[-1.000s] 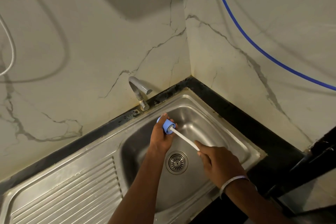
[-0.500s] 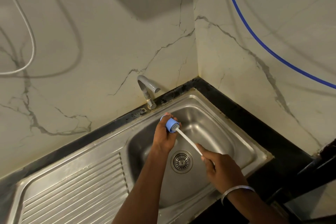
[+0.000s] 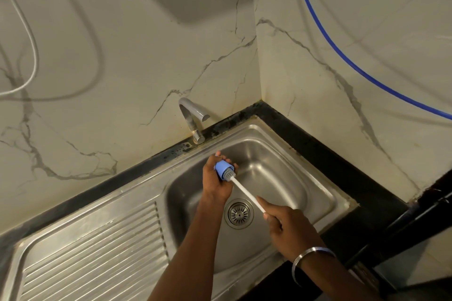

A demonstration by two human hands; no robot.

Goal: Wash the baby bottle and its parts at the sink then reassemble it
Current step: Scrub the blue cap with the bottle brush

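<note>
The blue bottle part [image 3: 223,168], probably the screw collar or cap of the baby bottle, is held over the basin of the sink [image 3: 276,168], up near the back wall and below the tap [image 3: 193,115]. The left hand [image 3: 217,184] has its fingers curled round the part, with the open mouth turned toward the person's right. The right hand [image 3: 288,225] grips the far end of a brush [image 3: 247,194] by its white handle, forefinger laid along the shaft and the other fingers wrapped round it. The grey bristle head [image 3: 231,175] sits at the mouth of the part, partly inside it.

The step in hand looks like scrubbing the inside of this one piece. No water can be seen running from the tap, and whether there is soap on the bristles cannot be told. The bottle body and the other parts are not in view, so most of the washing, and all of the reassembly, appears to lie ahead.

The next move calls for working the bristles round the inner wall and threads while the left hand holds the part steady or turns it. After that comes a rinse, which means opening the tap. The part is small and likely wet, so a slack hold could drop it toward the drain [image 3: 239,213].
</note>
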